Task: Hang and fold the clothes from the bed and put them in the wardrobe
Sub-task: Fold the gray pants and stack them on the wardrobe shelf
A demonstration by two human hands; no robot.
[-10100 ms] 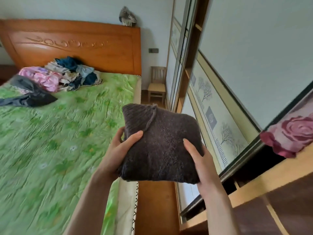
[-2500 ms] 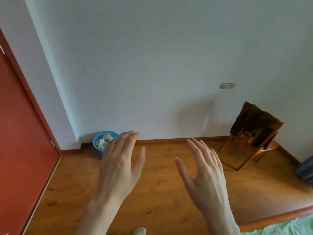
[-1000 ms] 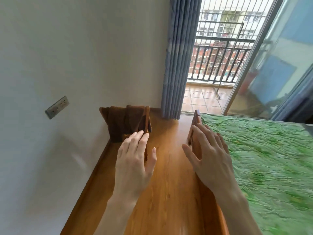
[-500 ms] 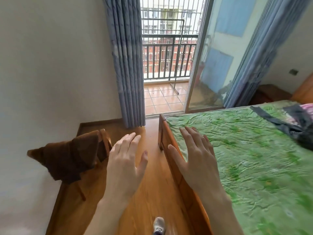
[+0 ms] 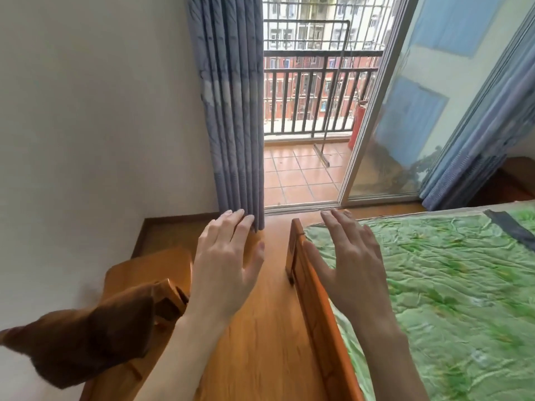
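Fingers of our left hand (image 5: 224, 273) and right hand (image 5: 351, 270) are spread and hold nothing; we should pinch the dark grey garment (image 5: 511, 228), right of them on the green crinkled bedspread (image 5: 451, 290), by its edge.

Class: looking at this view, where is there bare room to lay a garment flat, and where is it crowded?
The green patterned bedspread lies bare from the wooden footboard to the dark garment at its far right. The wooden floor strip is narrow, crowded by the wooden chair draped with brown cloth.

No readable text, labels, brands or numbers anywhere (distant building facades too small).
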